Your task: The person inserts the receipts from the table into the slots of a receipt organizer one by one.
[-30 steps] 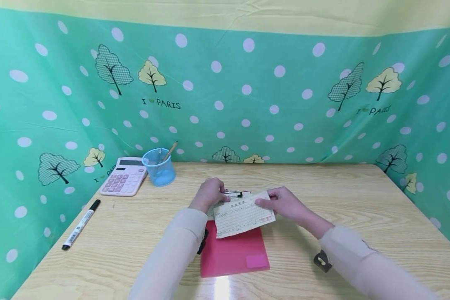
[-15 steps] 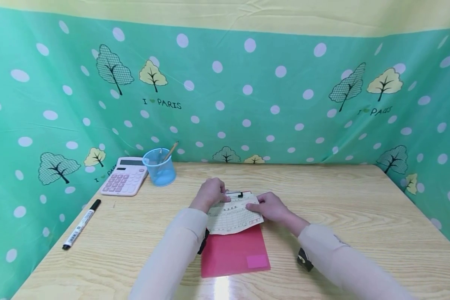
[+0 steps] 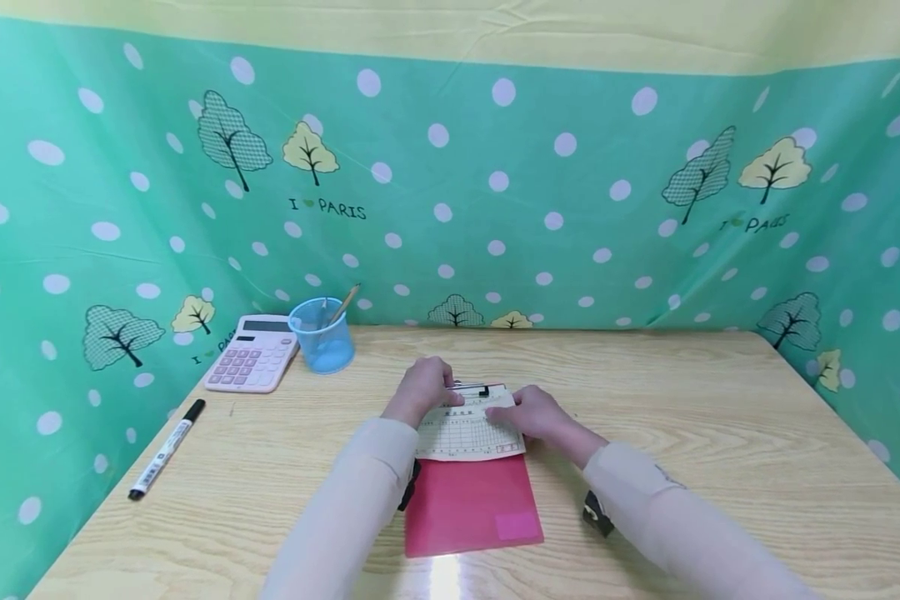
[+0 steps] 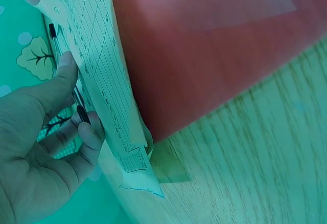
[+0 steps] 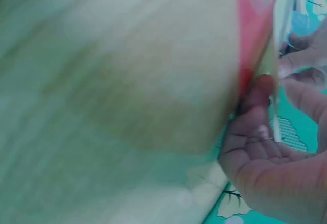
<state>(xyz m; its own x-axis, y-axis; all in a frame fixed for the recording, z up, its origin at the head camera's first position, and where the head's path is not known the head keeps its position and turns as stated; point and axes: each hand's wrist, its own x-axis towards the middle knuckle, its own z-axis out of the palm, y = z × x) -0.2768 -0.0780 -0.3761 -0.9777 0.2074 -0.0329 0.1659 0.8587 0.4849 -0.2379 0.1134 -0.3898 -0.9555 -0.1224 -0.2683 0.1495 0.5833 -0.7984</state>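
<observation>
Apparently partway: printed form (image 3: 471,437) was laid across upper half of red folder (image 3: 472,504), right edge pinched by right hand (image 3: 537,414) | black-tipped clip (image 3: 484,391) was gripped by left hand (image 3: 424,388) | clamping was judged unfinished; seating under clip could not be told.

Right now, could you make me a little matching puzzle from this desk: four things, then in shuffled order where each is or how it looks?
1. printed paper
2. red folder
3. calculator
4. marker

A. beside the blue cup
B. white, with black ends
C. pinched by the right hand
D. partly covered, with a pink label

Pairs: 1-C, 2-D, 3-A, 4-B
</observation>
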